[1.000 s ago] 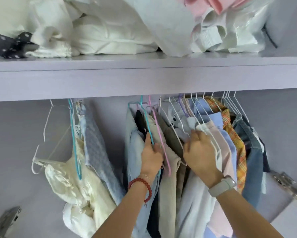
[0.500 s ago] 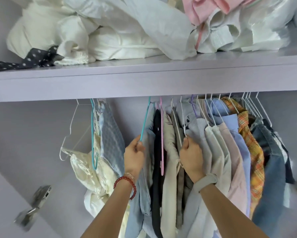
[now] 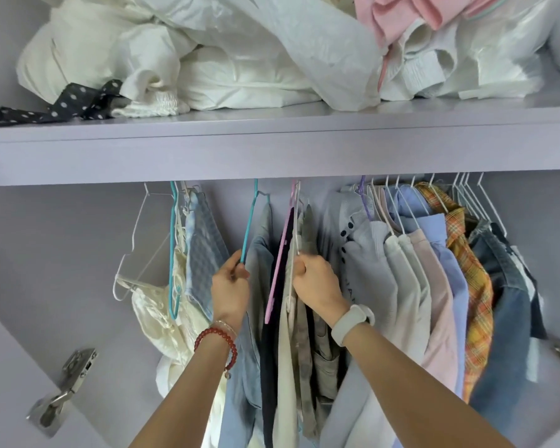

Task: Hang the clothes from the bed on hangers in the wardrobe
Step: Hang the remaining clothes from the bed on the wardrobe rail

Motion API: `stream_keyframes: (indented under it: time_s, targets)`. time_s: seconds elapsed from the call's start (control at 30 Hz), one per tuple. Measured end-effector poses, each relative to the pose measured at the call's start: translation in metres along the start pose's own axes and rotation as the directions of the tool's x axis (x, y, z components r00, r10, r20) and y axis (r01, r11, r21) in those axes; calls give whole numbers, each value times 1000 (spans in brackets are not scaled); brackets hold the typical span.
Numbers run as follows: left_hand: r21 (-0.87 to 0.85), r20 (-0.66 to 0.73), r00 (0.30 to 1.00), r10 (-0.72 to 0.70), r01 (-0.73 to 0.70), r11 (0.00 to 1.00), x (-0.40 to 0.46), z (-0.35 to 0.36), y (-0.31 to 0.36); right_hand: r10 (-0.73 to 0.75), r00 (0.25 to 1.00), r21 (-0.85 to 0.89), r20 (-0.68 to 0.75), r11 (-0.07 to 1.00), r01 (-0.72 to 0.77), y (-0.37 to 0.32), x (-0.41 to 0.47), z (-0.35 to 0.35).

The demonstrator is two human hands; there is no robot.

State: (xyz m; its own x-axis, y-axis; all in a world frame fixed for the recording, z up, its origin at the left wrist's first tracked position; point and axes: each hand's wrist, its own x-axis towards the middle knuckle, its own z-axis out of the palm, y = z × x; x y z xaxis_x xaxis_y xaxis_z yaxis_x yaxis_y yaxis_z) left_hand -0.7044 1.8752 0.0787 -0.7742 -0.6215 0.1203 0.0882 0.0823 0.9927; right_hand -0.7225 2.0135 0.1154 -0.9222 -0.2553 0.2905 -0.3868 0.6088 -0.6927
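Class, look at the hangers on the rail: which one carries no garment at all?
The white wire hanger at the far left end. It hangs bare, while every other hanger, teal, pink, purple or white, has clothing on it.

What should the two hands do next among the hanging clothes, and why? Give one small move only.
Probably lift the teal hanger off the rail. The left hand already pinches its lower end, and the right hand grips the white hanger beside it, holding the packed garments aside. That leaves a small gap, so the teal one looks free to unhook.
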Motion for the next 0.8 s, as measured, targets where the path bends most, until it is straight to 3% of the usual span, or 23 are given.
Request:
stream_keyframes:
  time_s: [0.13,0.27,0.4,0.5,0.63,0.73,0.8]
  targets:
    - [-40,24,1000,16,-15,999,-4,6,-2,-29,998,79,49,997,25,2,7,-1]
    - [-67,70,997,-7,12,998,-7,6,4,63,993,140,-104,989,-48,24,3,0]
    - [79,122,992,9,-19,997,-12,13,8,209,944,237,-257,960,-148,22,2,9]
    - [112,113,994,7,-20,994,-16,23,10,228,921,246,-316,957,-153,19,0,13]
    - [84,-8,1000,23,-22,996,-12,24,5,204,937,207,-283,967,-148,23,0,7]
    - [-11,-36,998,-47,47,999,-9,21,4,187,954,194,-235,971,-142,28,0,2]
    - [46,-50,999,4,-1,999,-10,19,6,136,968,232,-209,969,-86,29,-6,0]
